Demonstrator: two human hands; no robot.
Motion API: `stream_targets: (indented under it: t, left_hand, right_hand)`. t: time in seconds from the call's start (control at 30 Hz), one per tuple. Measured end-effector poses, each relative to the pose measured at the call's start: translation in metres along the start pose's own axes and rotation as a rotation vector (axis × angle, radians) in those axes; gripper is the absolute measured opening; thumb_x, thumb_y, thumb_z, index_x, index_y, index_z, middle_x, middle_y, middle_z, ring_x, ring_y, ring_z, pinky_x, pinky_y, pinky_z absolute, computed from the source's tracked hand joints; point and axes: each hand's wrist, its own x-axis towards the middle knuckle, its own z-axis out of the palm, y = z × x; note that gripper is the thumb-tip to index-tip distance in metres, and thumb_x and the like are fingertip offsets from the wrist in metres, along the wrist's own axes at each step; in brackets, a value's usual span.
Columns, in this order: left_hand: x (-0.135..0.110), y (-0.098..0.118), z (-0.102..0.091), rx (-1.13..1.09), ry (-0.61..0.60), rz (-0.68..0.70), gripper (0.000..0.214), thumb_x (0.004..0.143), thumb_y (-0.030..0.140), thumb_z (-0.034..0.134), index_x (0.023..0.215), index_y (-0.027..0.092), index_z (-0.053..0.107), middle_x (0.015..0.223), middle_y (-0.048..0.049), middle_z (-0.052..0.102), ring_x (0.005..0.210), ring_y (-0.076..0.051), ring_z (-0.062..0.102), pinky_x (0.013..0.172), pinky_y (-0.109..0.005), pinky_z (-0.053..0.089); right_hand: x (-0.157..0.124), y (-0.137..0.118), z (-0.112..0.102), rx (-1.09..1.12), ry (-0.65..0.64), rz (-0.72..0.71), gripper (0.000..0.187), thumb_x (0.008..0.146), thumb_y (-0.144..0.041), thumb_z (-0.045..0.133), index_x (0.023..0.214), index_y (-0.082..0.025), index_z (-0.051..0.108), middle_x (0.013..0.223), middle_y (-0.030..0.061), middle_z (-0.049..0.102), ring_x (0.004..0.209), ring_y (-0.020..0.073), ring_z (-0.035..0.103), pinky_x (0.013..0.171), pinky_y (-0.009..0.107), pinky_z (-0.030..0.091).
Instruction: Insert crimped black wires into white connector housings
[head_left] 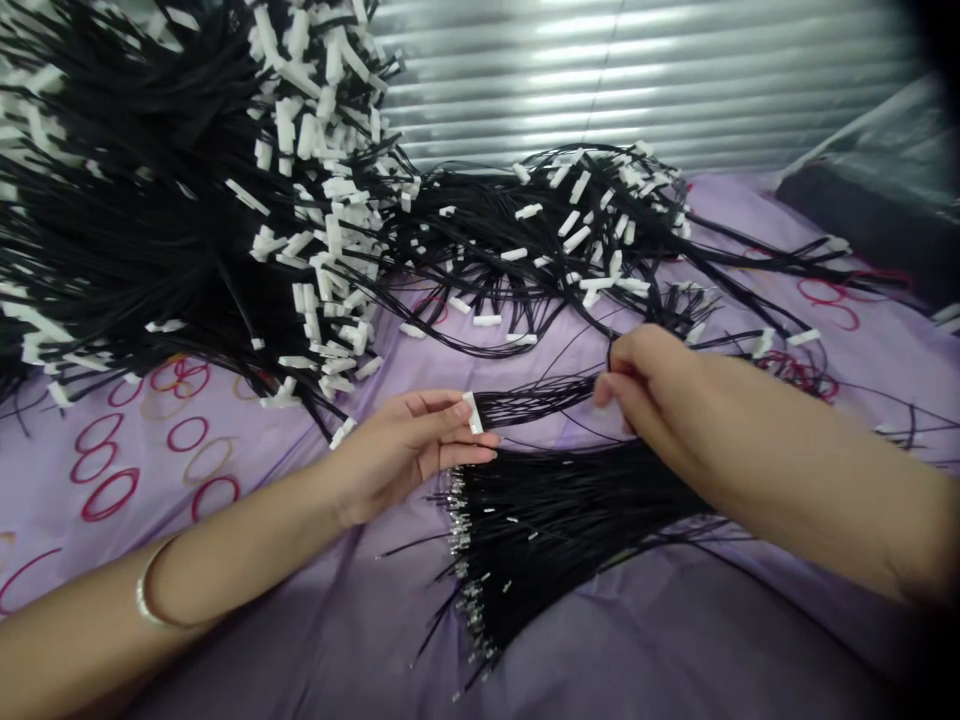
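Observation:
My left hand (424, 437) pinches a small white plug connector (473, 412) between thumb and fingers. From that connector a group of thin black wires (536, 401) runs right to my right hand (637, 385). The right hand is closed around the wires, its fingertips partly hidden and a little blurred. Just below both hands lies a thick fan of loose black wires (570, 530), with bare metal terminals (461, 540) along its left end. The right forearm covers part of that fan.
A tall heap of black cables (150, 200) with white connectors rises at the left. A lower heap of finished-looking cables (487, 215) lies behind my hands, before a ribbed silvery blind (600, 80). Purple patterned cloth (300, 600) covers the surface. A dark bag (870, 220) stands back right.

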Motion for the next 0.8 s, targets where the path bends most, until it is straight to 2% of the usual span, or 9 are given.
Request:
stream_targets:
  t: [0.07,0.13,0.3,0.5,0.67,0.8]
  left_hand:
    - [-0.001,0.001,0.0,-0.001,-0.009,-0.011,0.006,0.086,0.012,0.06,0.081,0.01,0.061,0.072,-0.0069,0.07,0.076,-0.014,0.07,0.074,-0.021,0.057]
    - [-0.001,0.001,0.0,0.013,-0.027,-0.015,0.004,0.085,0.011,0.06,0.082,0.01,0.062,0.072,-0.007,0.071,0.075,-0.014,0.071,0.074,-0.021,0.057]
    - [-0.001,-0.002,-0.002,0.058,-0.059,-0.009,0.003,0.085,0.01,0.061,0.087,0.01,0.063,0.074,-0.0065,0.07,0.076,-0.015,0.071,0.075,-0.02,0.057]
    - [0.0,-0.002,-0.003,0.122,-0.073,-0.005,0.007,0.085,0.012,0.062,0.09,0.008,0.065,0.079,-0.0083,0.071,0.076,-0.014,0.07,0.074,-0.019,0.056]
    - [0.001,-0.001,-0.003,0.126,-0.08,-0.016,0.008,0.085,0.013,0.061,0.09,0.008,0.066,0.079,-0.0089,0.071,0.076,-0.014,0.07,0.073,-0.018,0.056]
    - [0.001,-0.001,-0.002,0.119,-0.086,-0.013,0.009,0.086,0.011,0.06,0.09,0.009,0.067,0.08,-0.0083,0.072,0.075,-0.013,0.07,0.072,-0.017,0.056]
  right_hand:
    - [0.001,-0.005,-0.006,0.063,0.046,0.003,0.017,0.09,-0.03,0.04,0.08,-0.018,0.049,0.048,-0.002,0.049,0.036,0.0119,0.042,0.037,0.026,0.024]
    - [0.003,-0.011,-0.004,0.145,0.069,-0.021,0.013,0.088,-0.026,0.047,0.079,-0.018,0.052,0.054,-0.0022,0.054,0.042,0.01,0.046,0.042,0.023,0.029]
    - [0.012,-0.021,0.02,0.251,0.09,-0.108,0.009,0.084,-0.015,0.053,0.076,-0.015,0.057,0.071,0.0,0.059,0.064,0.0098,0.052,0.058,0.022,0.038]
    - [0.014,-0.021,0.035,0.159,0.052,-0.121,0.008,0.084,-0.015,0.053,0.079,-0.013,0.06,0.077,0.0024,0.061,0.067,0.0124,0.052,0.061,0.025,0.039]
    - [0.013,-0.019,0.037,0.095,0.082,-0.156,0.014,0.086,-0.015,0.048,0.078,-0.011,0.059,0.075,0.0038,0.06,0.065,0.0129,0.052,0.059,0.025,0.039]
    - [0.014,-0.02,0.036,0.088,0.069,-0.145,0.012,0.083,-0.013,0.05,0.076,-0.011,0.059,0.073,0.0035,0.06,0.063,0.0127,0.051,0.057,0.025,0.038]
